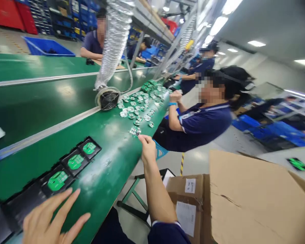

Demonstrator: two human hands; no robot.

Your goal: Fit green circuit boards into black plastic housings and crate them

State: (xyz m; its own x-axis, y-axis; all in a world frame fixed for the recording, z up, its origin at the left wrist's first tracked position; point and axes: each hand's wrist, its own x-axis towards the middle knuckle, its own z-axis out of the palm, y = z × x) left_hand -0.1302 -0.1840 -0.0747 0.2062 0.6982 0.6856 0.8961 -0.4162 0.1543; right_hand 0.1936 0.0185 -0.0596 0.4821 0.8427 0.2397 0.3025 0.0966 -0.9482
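Observation:
My right hand [147, 148] reaches out over the green bench, its thumb and fingertips pinched at the near edge of a small round circuit board [135, 131] with parts on it. Low on the left, my left hand [49, 217] is spread beside a row of square black trays and appears to hold nothing. Three of these trays each hold a green circuit board: a far one [89, 147], a middle one [75, 162] and a near one [57, 180]. The nearer trays [25, 203] show bare black insides, partly covered by my left hand.
Many loose circuit boards [139, 101] lie farther along the bench [112, 135]. A fan [108, 99] under a foil duct [117, 37] stands at the bench divider. A co-worker [198, 118] sits on the right side. Cardboard boxes [254, 196] and a stool [134, 195] are at my right.

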